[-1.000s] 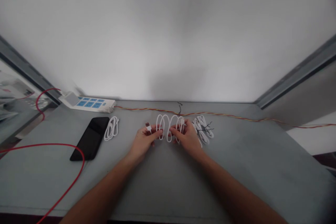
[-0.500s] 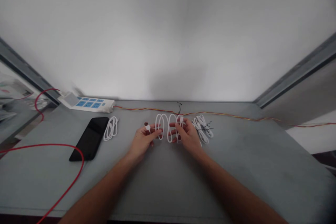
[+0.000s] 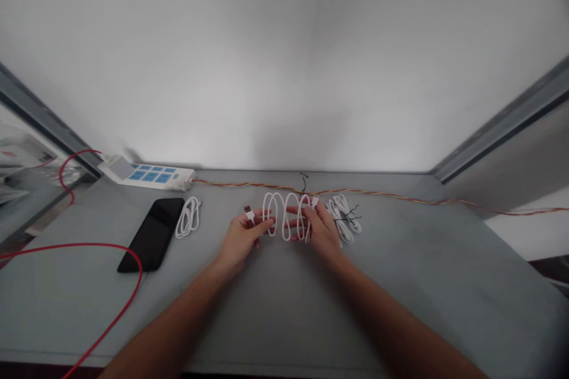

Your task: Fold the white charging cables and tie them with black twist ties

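Observation:
A white USB cable (image 3: 287,231) is stretched in loose loops between my two hands, above the grey table. My left hand (image 3: 242,237) pinches its left loops between thumb and fingers, and the USB plug (image 3: 249,212) sticks up past the index finger. On the right end, my right hand (image 3: 322,231) is closed on the loops, with the cable's other, white connector (image 3: 315,201) showing above its fingers. Just right of that hand lies a coiled white cable bundle (image 3: 344,219) with a black twist tie across it.
A black phone (image 3: 152,235) and another coiled white cable (image 3: 189,217) lie to the left. Behind them sits a power strip (image 3: 155,176) with a charger plugged in. A red cable (image 3: 133,290) arcs over the front left; a twisted wire (image 3: 377,194) runs along the wall.
The connector at my right hand has tilted and shifted slightly right, with the right fingers moving a little along the loops. My left hand has stayed nearly still.

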A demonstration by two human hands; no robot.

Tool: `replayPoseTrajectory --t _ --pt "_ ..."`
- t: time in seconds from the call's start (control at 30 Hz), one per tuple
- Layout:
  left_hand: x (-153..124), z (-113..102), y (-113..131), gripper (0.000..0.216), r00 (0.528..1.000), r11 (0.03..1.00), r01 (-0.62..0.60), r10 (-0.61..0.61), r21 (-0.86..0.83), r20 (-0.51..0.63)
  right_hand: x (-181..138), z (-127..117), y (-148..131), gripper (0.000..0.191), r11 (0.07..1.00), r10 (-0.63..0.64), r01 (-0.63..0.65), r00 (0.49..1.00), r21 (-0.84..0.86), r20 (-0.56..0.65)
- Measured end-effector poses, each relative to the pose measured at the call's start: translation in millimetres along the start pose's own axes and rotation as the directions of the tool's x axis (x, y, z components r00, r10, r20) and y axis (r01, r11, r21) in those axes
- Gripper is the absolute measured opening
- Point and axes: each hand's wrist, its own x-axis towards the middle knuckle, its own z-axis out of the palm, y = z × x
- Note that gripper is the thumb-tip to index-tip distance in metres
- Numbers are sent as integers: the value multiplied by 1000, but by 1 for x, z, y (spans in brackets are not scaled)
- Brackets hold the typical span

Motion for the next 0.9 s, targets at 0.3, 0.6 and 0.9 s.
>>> replayPoseTrajectory --t 0.3,0.6,0.9 --pt "0 -1 -3 39 999 1000 2 -2 -11 32 1 1 1 35 1000 23 -23 1000 -2 4" --pt "-3 6 -1 36 991 1000 19 -20 12 129 -1 5 4 41 986 -11 41 985 -164 175" --pt "-3 2 -8 33 987 960 -137 111 245 116 -4 -2 0 46 850 -159 279 945 -446 288"
